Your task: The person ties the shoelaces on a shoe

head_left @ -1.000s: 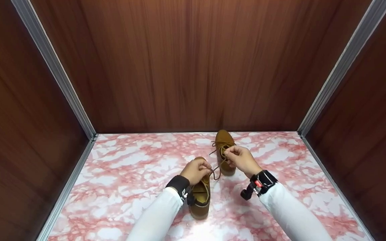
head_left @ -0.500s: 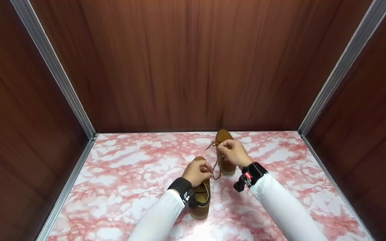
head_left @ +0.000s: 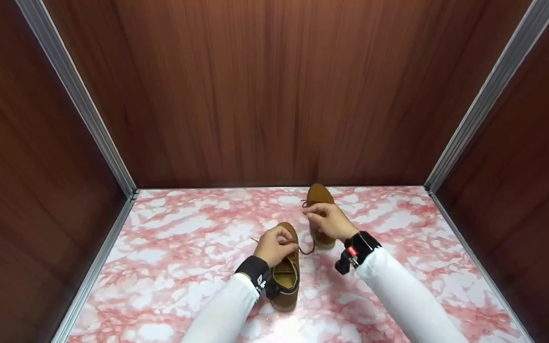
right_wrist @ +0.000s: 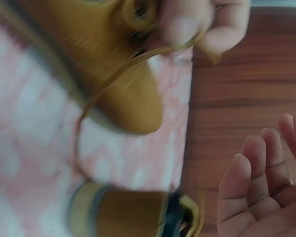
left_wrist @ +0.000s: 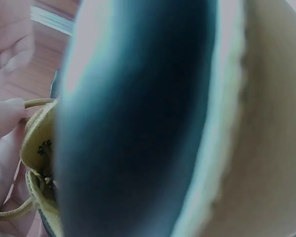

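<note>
Two brown lace-up shoes rest on the floor. My left hand is over the front of the near shoe, thumb and fingers pinching its brown shoelace. One length of lace curves from that hand toward the heel of the far shoe; a thin lace end pokes out left of the hand. Above the far shoe's lacing hovers my right hand, covering much of that shoe. In the right wrist view its fingers are spread loosely, with no lace between them.
The floor surface has a pink and white marbled pattern. Behind the far shoe's toe rises a brown wood-grain wall. More such panels stand at both sides, with metal strips along the corners.
My right hand has moved left and let go of the lace it pinched. The lace between the hands has dropped into a slack curve. My left hand has shifted slightly left.
</note>
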Available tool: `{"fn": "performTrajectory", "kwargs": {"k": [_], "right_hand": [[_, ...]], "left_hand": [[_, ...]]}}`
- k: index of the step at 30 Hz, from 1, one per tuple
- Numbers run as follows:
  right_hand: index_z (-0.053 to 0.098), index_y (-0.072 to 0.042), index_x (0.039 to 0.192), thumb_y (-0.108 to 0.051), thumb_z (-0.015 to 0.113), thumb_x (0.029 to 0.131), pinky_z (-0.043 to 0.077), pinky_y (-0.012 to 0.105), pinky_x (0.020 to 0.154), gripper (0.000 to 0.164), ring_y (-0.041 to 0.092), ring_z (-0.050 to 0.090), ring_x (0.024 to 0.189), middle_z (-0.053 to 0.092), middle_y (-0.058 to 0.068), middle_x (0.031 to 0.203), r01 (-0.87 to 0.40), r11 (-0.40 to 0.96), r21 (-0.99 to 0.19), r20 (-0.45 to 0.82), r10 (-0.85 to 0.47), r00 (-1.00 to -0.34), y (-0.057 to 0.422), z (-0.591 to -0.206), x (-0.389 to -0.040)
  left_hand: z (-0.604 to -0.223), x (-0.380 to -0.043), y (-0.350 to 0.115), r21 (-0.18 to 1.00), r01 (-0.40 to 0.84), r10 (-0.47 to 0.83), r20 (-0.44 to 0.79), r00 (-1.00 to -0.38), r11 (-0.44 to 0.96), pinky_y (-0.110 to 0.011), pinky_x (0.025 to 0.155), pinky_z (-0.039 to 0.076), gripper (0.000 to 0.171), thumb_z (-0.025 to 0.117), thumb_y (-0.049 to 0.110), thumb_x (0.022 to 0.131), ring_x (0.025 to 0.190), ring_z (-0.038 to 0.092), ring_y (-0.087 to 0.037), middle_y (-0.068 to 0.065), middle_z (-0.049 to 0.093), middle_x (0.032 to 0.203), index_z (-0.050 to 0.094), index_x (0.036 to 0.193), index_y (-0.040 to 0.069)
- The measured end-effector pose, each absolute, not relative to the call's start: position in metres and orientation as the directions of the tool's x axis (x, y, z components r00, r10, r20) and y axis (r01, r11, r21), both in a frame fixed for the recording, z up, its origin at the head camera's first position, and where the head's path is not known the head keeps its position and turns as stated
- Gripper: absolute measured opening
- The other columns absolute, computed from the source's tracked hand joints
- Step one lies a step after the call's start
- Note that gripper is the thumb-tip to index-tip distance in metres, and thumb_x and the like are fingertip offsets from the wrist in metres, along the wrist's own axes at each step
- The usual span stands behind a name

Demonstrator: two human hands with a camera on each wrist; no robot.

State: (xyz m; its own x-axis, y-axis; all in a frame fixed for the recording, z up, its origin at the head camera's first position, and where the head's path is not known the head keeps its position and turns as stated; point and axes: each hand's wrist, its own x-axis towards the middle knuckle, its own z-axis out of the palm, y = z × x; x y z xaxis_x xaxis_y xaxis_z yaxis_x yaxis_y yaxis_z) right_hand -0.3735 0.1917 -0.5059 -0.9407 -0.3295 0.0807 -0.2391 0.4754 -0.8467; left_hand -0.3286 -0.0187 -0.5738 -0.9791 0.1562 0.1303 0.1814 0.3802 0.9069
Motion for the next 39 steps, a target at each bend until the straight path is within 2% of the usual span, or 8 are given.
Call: {"fn": "performTrajectory", "kwargs": {"k": [4,8,12,19,24,27,32,39], "right_hand": [[0.076,-0.003,0.110,-0.011,0.066,0.102,0.057,0.032,0.065,0.015,0.014,0.062,0.069,0.070,0.012,0.084,-0.204,0.526,-0.825,0.038,-0.310,-0.950,0.206,-0.523,-0.370],[0.075,-0.002,0.104,-0.009,0.069,0.099,0.054,0.024,0.068,0.011,0.020,0.067,0.079,0.074,0.019,0.093,-0.241,0.575,-0.782,0.030,-0.352,-0.935,0.216,-0.541,-0.366],[0.075,0.001,0.106,-0.004,0.070,0.096,0.051,0.020,0.072,0.012,0.016,0.067,0.084,0.076,0.020,0.099,-0.305,0.605,-0.735,0.022,-0.430,-0.903,0.218,-0.558,-0.360],[0.072,0.005,0.116,0.005,0.072,0.089,0.045,0.019,0.064,0.028,0.006,0.055,0.070,0.070,0.017,0.083,-0.405,0.603,-0.687,0.054,-0.514,-0.856,0.211,-0.583,-0.355],[0.072,0.002,0.119,0.005,0.072,0.088,0.048,0.020,0.063,0.031,0.005,0.057,0.069,0.073,0.016,0.083,-0.402,0.615,-0.678,0.057,-0.501,-0.864,0.209,-0.599,-0.355],[0.075,-0.002,0.112,0.001,0.073,0.089,0.048,0.021,0.066,0.023,0.004,0.057,0.071,0.073,0.010,0.084,-0.388,0.646,-0.658,0.054,-0.473,-0.880,0.207,-0.608,-0.354],[0.076,-0.006,0.095,-0.002,0.075,0.090,0.050,0.023,0.070,0.006,0.005,0.059,0.074,0.073,0.003,0.083,-0.378,0.685,-0.623,0.075,-0.429,-0.900,0.205,-0.610,-0.352],[0.077,-0.002,0.095,-0.002,0.074,0.090,0.052,0.022,0.069,0.006,0.005,0.062,0.073,0.077,0.006,0.083,-0.387,0.677,-0.626,0.097,-0.425,-0.900,0.210,-0.594,-0.350]], "left_hand": [[-0.574,-0.328,-0.020,0.928,0.160,0.132,0.122,-0.984,0.337,-0.026,0.079,0.054,0.028,0.085,0.016,0.084,0.091,0.069,-0.011,-0.006,0.074,0.098,0.060,0.096,0.009],[-0.573,-0.328,-0.020,0.948,0.161,0.161,0.120,-0.980,0.275,-0.025,0.080,0.057,0.032,0.082,0.011,0.086,0.100,0.074,-0.017,-0.015,0.075,0.119,0.059,0.108,0.005],[-0.571,-0.328,-0.021,0.951,0.188,0.196,0.142,-0.970,0.244,-0.024,0.080,0.058,0.040,0.080,0.006,0.088,0.105,0.075,-0.023,-0.019,0.069,0.130,0.060,0.123,0.005],[-0.568,-0.330,-0.022,0.925,0.244,0.226,0.182,-0.957,0.290,-0.022,0.084,0.057,0.051,0.077,0.004,0.091,0.107,0.074,-0.022,-0.018,0.072,0.128,0.066,0.139,0.015],[-0.566,-0.331,-0.021,0.885,0.281,0.235,0.203,-0.950,0.372,-0.025,0.091,0.058,0.029,0.079,0.010,0.092,0.105,0.073,-0.019,-0.009,0.078,0.121,0.079,0.120,0.011],[-0.564,-0.332,-0.021,0.877,0.289,0.238,0.208,-0.949,0.385,-0.023,0.087,0.058,0.019,0.080,0.011,0.091,0.098,0.074,-0.017,-0.008,0.080,0.109,0.081,0.110,0.008],[-0.562,-0.334,-0.022,0.879,0.275,0.229,0.197,-0.953,0.390,-0.020,0.081,0.057,0.014,0.081,0.013,0.091,0.087,0.070,-0.007,-0.006,0.081,0.100,0.082,0.104,0.008],[-0.559,-0.337,-0.028,0.870,0.267,0.214,0.192,-0.958,0.414,-0.020,0.078,0.057,0.011,0.083,0.017,0.090,0.083,0.068,-0.005,-0.005,0.082,0.096,0.084,0.100,0.011]]}}
